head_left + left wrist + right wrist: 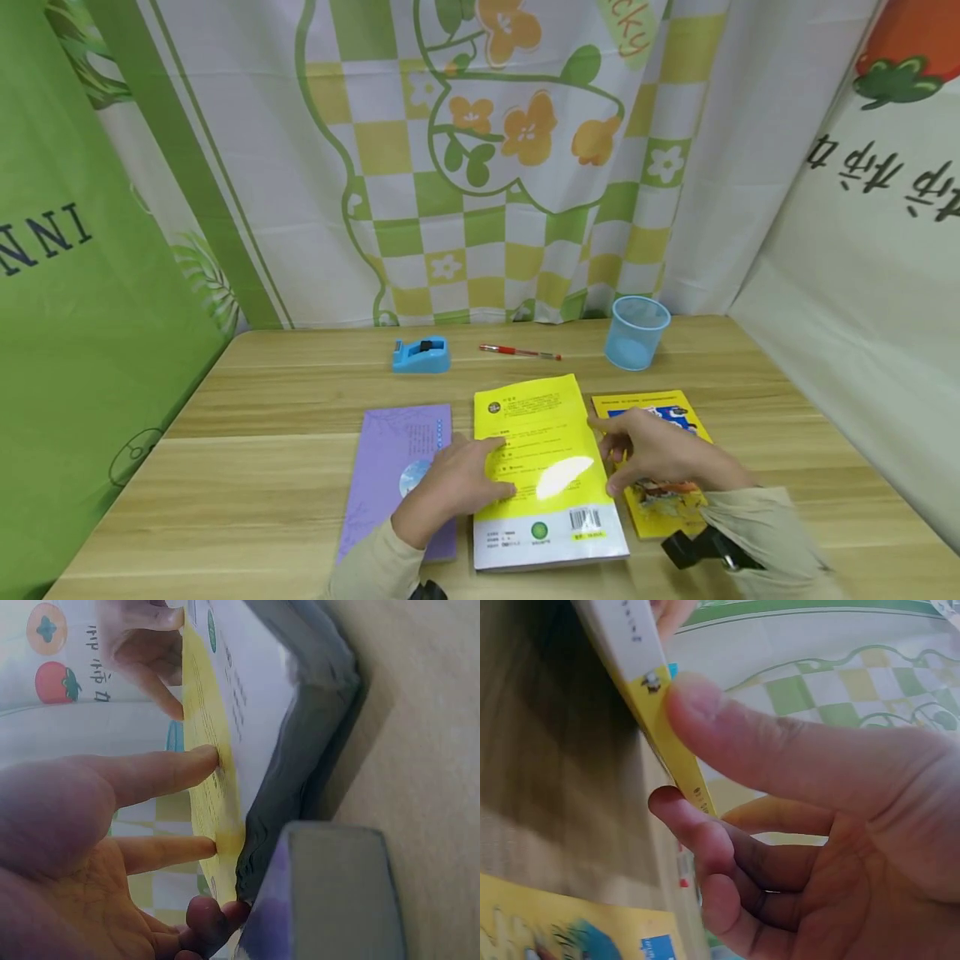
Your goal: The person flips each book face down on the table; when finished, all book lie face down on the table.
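Note:
A thick book point(536, 467) with a yellow and white back cover lies in front of me, barcode toward the near edge. My left hand point(461, 479) touches it from the left, with thumb and index finger straight on the cover. Its other fingers bend at the book's left edge in the left wrist view. My right hand point(660, 450) pinches the right side, thumb against the yellow spine point(660, 712) and a finger beneath it. That side stands off the table. A purple book point(390, 467) lies partly under my left hand; a yellow picture-covered book point(660, 512) is below my right.
At the back of the wooden table point(247, 467) are a blue tape dispenser point(422, 357), a red pen point(519, 352) and a light blue mesh pen holder point(636, 335). Printed curtains point(517, 250) hang behind the table and along both sides.

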The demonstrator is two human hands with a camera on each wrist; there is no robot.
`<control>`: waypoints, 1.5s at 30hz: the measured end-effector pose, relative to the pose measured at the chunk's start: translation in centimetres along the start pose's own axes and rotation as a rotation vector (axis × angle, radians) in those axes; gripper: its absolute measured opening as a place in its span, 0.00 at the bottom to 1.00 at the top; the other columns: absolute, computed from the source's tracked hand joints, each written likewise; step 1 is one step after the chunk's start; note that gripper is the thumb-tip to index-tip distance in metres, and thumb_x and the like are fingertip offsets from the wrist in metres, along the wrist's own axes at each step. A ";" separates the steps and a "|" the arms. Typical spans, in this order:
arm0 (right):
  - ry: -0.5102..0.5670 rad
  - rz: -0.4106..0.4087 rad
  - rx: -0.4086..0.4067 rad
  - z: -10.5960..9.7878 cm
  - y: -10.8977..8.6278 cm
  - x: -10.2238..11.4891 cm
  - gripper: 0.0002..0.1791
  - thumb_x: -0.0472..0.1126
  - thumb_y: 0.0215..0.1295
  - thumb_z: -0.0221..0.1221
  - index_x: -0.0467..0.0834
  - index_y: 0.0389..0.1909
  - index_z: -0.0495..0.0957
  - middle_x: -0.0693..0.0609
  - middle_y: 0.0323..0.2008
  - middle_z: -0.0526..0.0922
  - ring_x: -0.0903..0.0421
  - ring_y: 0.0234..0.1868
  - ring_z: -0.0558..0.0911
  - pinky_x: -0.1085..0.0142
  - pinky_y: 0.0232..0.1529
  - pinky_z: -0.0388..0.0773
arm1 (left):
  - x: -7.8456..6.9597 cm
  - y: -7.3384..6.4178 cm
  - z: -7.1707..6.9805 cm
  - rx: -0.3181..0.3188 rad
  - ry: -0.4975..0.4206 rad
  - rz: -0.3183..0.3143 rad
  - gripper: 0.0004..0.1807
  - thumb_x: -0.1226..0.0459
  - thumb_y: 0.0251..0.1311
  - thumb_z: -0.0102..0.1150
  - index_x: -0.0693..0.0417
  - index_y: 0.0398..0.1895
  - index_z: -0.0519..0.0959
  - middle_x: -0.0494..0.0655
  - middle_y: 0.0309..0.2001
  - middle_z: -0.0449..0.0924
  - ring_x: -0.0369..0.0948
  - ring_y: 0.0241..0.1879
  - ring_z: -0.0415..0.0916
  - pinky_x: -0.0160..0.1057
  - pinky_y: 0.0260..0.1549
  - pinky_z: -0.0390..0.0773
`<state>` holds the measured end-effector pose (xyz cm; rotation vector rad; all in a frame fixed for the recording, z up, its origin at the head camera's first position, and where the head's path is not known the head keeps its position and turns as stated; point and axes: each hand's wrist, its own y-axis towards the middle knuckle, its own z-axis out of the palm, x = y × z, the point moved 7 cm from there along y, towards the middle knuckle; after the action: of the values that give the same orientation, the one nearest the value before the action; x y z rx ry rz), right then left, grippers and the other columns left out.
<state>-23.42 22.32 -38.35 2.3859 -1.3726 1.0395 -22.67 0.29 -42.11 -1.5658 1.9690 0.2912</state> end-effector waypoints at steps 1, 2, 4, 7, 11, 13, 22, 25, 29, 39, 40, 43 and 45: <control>0.002 0.008 -0.003 0.1 0.1 -0.1 0.53 0.40 0.44 0.79 0.24 0.69 0.63 0.56 0.33 0.82 0.59 0.34 0.75 0.71 0.33 0.73 | 0.0 0.0 0.0 -0.009 0.005 -0.001 0.37 0.53 0.53 0.74 0.52 0.68 0.75 0.66 0.60 0.74 0.54 0.50 0.70 0.54 0.46 0.73; 0.004 0.015 -0.007 0.3 0.2 -0.1 0.53 0.39 0.44 0.79 0.24 0.69 0.63 0.56 0.33 0.82 0.58 0.34 0.75 0.70 0.32 0.73 | 0.1 0.0 -0.1 -0.020 0.009 -0.001 0.37 0.53 0.53 0.74 0.52 0.67 0.75 0.68 0.62 0.72 0.56 0.54 0.71 0.57 0.50 0.73; 0.010 0.028 -0.016 0.5 0.4 -0.3 0.53 0.37 0.43 0.79 0.24 0.69 0.63 0.54 0.33 0.82 0.57 0.33 0.75 0.70 0.31 0.72 | 0.1 0.0 -0.1 -0.038 0.016 0.003 0.37 0.53 0.53 0.74 0.53 0.67 0.76 0.72 0.64 0.69 0.61 0.58 0.70 0.62 0.55 0.71; 0.024 0.050 -0.019 0.8 0.7 -0.5 0.52 0.34 0.42 0.79 0.23 0.69 0.63 0.52 0.32 0.81 0.56 0.33 0.75 0.70 0.30 0.71 | 0.1 0.0 -0.2 -0.058 0.027 0.017 0.36 0.55 0.53 0.74 0.55 0.66 0.76 0.75 0.66 0.67 0.63 0.59 0.70 0.65 0.60 0.68; 0.028 0.077 -0.013 1.2 0.8 -0.9 0.52 0.32 0.43 0.78 0.23 0.69 0.62 0.51 0.30 0.79 0.56 0.32 0.74 0.70 0.29 0.69 | 0.0 0.1 -0.2 -0.061 0.044 0.037 0.35 0.57 0.52 0.74 0.57 0.65 0.77 0.75 0.63 0.68 0.60 0.53 0.71 0.65 0.59 0.68; 0.020 0.081 -0.013 1.2 0.9 -1.0 0.51 0.31 0.43 0.78 0.23 0.69 0.63 0.51 0.30 0.79 0.56 0.32 0.74 0.70 0.29 0.69 | 0.0 0.1 -0.2 -0.057 0.052 0.040 0.34 0.57 0.53 0.74 0.58 0.64 0.78 0.75 0.62 0.69 0.59 0.51 0.71 0.64 0.58 0.68; -0.025 0.135 -0.026 1.5 1.1 -1.5 0.46 0.32 0.44 0.78 0.26 0.66 0.69 0.54 0.31 0.80 0.55 0.34 0.75 0.69 0.32 0.70 | 0.0 0.2 -0.1 -0.058 0.067 0.028 0.33 0.58 0.52 0.74 0.58 0.63 0.78 0.76 0.66 0.65 0.62 0.56 0.71 0.65 0.65 0.63; -0.041 0.184 -0.030 1.8 1.2 -1.7 0.34 0.32 0.43 0.78 0.32 0.55 0.80 0.53 0.29 0.80 0.55 0.33 0.75 0.67 0.32 0.70 | 0.0 0.2 -0.1 -0.053 0.072 0.025 0.33 0.57 0.52 0.74 0.59 0.63 0.79 0.75 0.66 0.66 0.62 0.58 0.70 0.65 0.66 0.62; -0.078 0.229 -0.026 2.0 1.3 -2.0 0.18 0.33 0.42 0.79 0.44 0.34 0.81 0.51 0.27 0.78 0.55 0.31 0.75 0.66 0.31 0.68 | 0.0 0.1 -0.1 -0.048 0.073 0.028 0.33 0.57 0.52 0.75 0.58 0.62 0.79 0.74 0.65 0.68 0.60 0.55 0.71 0.64 0.65 0.63; -0.071 0.286 -0.024 2.2 1.3 -2.2 0.16 0.33 0.43 0.79 0.45 0.27 0.80 0.51 0.24 0.76 0.55 0.27 0.74 0.66 0.27 0.68 | 0.2 0.1 0.0 -0.039 0.079 0.021 0.32 0.58 0.53 0.75 0.59 0.62 0.79 0.73 0.64 0.68 0.58 0.53 0.71 0.63 0.63 0.65; -0.068 0.286 -0.023 2.2 1.3 -2.2 0.16 0.33 0.43 0.79 0.45 0.27 0.80 0.51 0.24 0.76 0.55 0.27 0.74 0.66 0.27 0.68 | 0.2 0.1 0.0 -0.036 0.079 0.018 0.32 0.57 0.53 0.75 0.59 0.62 0.79 0.74 0.64 0.68 0.59 0.53 0.71 0.63 0.63 0.65; -0.059 0.278 -0.023 2.3 1.4 -2.2 0.16 0.33 0.43 0.79 0.44 0.30 0.81 0.51 0.25 0.77 0.55 0.26 0.74 0.67 0.26 0.68 | 0.2 0.0 -0.1 -0.036 0.079 0.011 0.33 0.57 0.53 0.75 0.58 0.62 0.79 0.74 0.64 0.67 0.59 0.53 0.71 0.63 0.62 0.66; -0.057 0.266 -0.020 2.3 1.4 -2.1 0.16 0.33 0.43 0.78 0.44 0.30 0.81 0.51 0.25 0.77 0.55 0.26 0.74 0.67 0.25 0.68 | 0.2 0.0 -0.1 -0.039 0.078 0.009 0.33 0.57 0.53 0.75 0.58 0.62 0.79 0.73 0.64 0.67 0.60 0.53 0.71 0.62 0.61 0.66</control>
<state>-24.18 21.90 -41.66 2.2788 -1.7488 1.0182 -22.69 0.08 -42.16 -1.6150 2.0414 0.2774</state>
